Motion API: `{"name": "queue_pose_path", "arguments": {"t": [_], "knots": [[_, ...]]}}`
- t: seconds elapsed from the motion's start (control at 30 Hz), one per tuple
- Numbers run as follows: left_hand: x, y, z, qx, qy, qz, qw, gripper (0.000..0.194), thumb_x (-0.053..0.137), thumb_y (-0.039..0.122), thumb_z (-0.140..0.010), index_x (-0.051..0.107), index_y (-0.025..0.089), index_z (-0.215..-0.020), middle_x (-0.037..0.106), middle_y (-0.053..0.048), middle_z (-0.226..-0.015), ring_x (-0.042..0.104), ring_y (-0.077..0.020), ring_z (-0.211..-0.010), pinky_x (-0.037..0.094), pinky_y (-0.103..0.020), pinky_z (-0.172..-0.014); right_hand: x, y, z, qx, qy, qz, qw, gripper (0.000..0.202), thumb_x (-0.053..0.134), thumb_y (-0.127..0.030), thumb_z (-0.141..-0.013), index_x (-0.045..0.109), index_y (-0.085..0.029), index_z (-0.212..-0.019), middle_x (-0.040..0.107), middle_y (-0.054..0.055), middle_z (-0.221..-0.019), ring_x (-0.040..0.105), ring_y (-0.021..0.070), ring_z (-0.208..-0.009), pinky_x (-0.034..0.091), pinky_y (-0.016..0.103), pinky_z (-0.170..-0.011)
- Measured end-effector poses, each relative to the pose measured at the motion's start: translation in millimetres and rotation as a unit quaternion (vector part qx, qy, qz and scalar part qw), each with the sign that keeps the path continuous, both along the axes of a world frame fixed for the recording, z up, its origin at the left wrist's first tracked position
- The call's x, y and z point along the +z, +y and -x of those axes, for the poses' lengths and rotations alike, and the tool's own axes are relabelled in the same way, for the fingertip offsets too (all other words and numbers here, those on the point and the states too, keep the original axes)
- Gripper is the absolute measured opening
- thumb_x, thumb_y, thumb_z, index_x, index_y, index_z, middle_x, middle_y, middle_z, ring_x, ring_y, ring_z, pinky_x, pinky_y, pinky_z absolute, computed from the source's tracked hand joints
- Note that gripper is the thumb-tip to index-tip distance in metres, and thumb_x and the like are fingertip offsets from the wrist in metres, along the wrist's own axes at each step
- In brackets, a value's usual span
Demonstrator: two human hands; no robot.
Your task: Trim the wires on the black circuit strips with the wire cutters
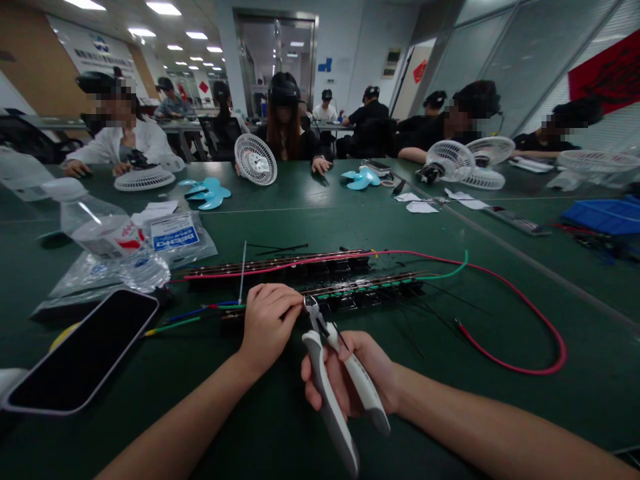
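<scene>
My right hand (350, 377) grips diagonal cutters (335, 383) by their white-and-grey handles, which are spread somewhat apart. The cutter jaws lie at the near edge of a long black strip with metal contacts (365, 293), right beside my left fingertips. My left hand (270, 320) is closed over this near strip, its fingers bent around it. A green wire (440, 272) runs along the strip and curls up at its right end. Behind it lies a second black strip (325, 263) with a red wire (520, 293) along it, looping to the right. A pale cable tie (243, 273) stands up from the wires at left.
At left are a phone (85, 353), a plastic bottle (105, 227) and a clear bag (180, 237). Dark tie offcuts lie around the strips. Across the green table people sit with white fan grilles (256, 160) and blue fan blades (207, 193). A blue bin (605, 213) stands at right.
</scene>
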State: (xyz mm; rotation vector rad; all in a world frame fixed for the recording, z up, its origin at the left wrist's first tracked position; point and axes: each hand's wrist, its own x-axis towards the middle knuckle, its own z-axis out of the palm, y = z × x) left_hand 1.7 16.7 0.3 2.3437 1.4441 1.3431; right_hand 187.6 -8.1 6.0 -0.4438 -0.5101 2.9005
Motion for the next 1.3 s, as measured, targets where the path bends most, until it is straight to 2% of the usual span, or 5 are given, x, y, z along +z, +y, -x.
{"name": "queue_pose_path", "arguments": {"t": [0.37, 1.0, 1.3], "knots": [[0.5, 0, 0, -0.003, 0.001, -0.004, 1.0, 0.011, 0.059, 0.02, -0.086, 0.068, 0.023, -0.082, 0.074, 0.0, -0.088, 0.063, -0.0203, -0.09, 0.036, -0.041, -0.089, -4.9, -2, -1, 0.002, 0.019, -0.013, 1.0, 0.044, 0.043, -0.036, -0.061, 0.056, -0.008, -0.093, 0.065, 0.012, -0.078, 0.057, 0.0174, -0.062, 0.041, 0.025, -0.054], [1.7, -1, -1, -0.002, 0.002, -0.002, 1.0, 0.011, 0.06, 0.019, -0.086, 0.068, 0.023, -0.081, 0.074, 0.001, -0.087, 0.063, -0.0199, -0.09, 0.036, -0.041, -0.089, -11.3, -2, -3, 0.008, 0.018, -0.042, 0.999, 0.04, 0.043, -0.038, -0.063, 0.058, -0.011, -0.089, 0.065, 0.009, -0.072, 0.055, 0.0173, -0.056, 0.035, 0.025, -0.049], [0.9, -1, 0, -0.005, 0.004, -0.005, 1.0, 0.011, 0.059, 0.02, -0.086, 0.069, 0.023, -0.081, 0.074, 0.0, -0.087, 0.063, -0.0204, -0.089, 0.037, -0.042, -0.089, -13.7, -4, -3, -0.017, 0.003, -0.044, 0.999, 0.038, 0.044, -0.037, -0.063, 0.059, -0.01, -0.085, 0.062, 0.009, -0.064, 0.055, 0.0183, -0.057, 0.033, 0.026, -0.051]]}}
